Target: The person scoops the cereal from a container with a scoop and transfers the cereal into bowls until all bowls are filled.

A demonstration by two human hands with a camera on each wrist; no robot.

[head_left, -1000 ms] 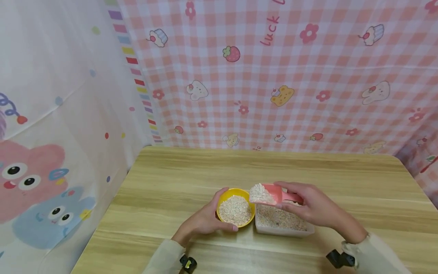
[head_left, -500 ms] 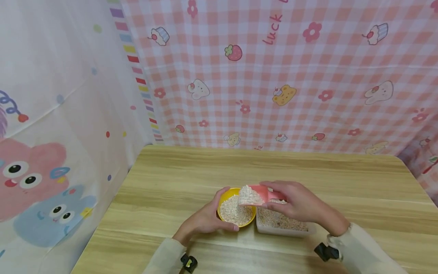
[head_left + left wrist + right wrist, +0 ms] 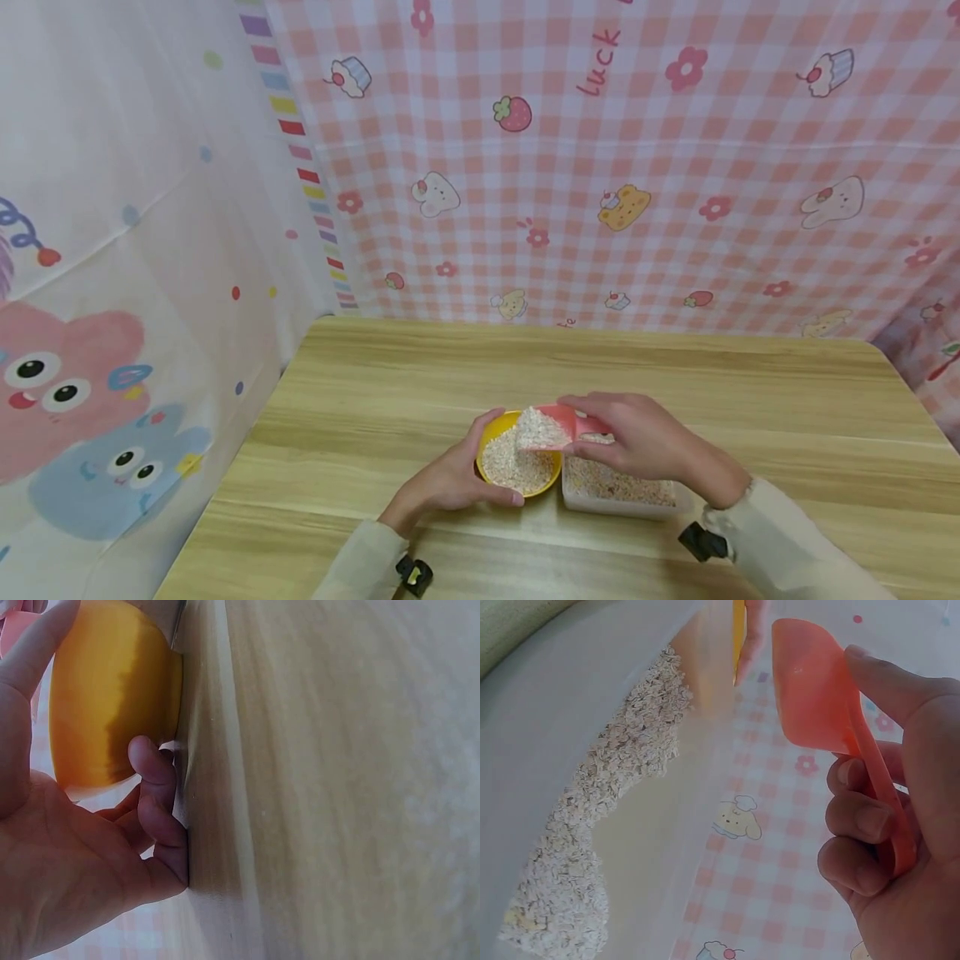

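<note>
My right hand [image 3: 637, 433] grips the handle of a pink scoop [image 3: 814, 686], its fingers wrapped round it in the right wrist view. Oats [image 3: 542, 429] are heaped in the scoop, which is held over the right part of a yellow bowl [image 3: 112, 690]. The bowl stands on the table with oats [image 3: 517, 467] in it. My left hand [image 3: 450, 479] holds it from the left, thumb at the near side and fingers round the far side. Just right of the bowl sits a translucent rectangular container [image 3: 622, 505] of oats, partly hidden under my right hand.
The wood-grain table [image 3: 390, 375] reaches back to a pink checked cloth [image 3: 562, 167] hung behind it. A white cloth [image 3: 187, 250] with cartoon figures hangs along the left side. The container's wall [image 3: 705, 787] stands close below my right hand.
My right hand has moved left with the loaded scoop, from above the container's left edge to over the bowl. My left hand and the bowl have stayed in place.
</note>
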